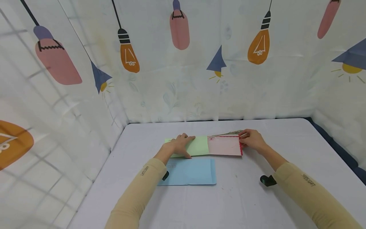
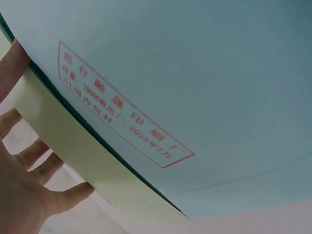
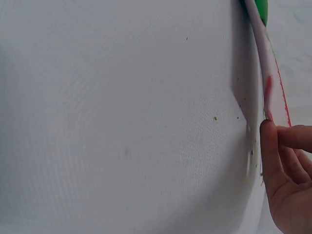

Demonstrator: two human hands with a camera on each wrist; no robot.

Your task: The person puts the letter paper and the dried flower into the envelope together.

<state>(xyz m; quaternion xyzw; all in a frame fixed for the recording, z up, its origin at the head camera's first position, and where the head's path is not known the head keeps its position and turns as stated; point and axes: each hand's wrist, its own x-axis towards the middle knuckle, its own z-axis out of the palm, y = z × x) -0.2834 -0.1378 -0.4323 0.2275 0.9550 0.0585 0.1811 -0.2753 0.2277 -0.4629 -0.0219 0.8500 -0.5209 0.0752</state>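
Note:
A pale green paper (image 1: 199, 145) lies on the table, and my left hand (image 1: 178, 144) rests on it with fingers spread. A pale pink card (image 1: 224, 146) with a red edge continues to its right; whether the two are joined I cannot tell. My right hand (image 1: 252, 140) pinches the pink card's right end between thumb and fingers, also seen in the right wrist view, where the card (image 3: 278, 92) stands edge-on. Thin dried stems (image 1: 230, 133) lie along the card's far edge, close to the right fingers. Nearer me is a light blue envelope (image 1: 190, 173), partly under the left forearm.
The left wrist view is mostly filled by the blue envelope with a red printed stamp (image 2: 119, 105). Small dark crumbs (image 3: 215, 118) are scattered on the white tabletop (image 1: 243, 197). A patterned curtain (image 1: 183, 89) hangs behind the table and at both sides.

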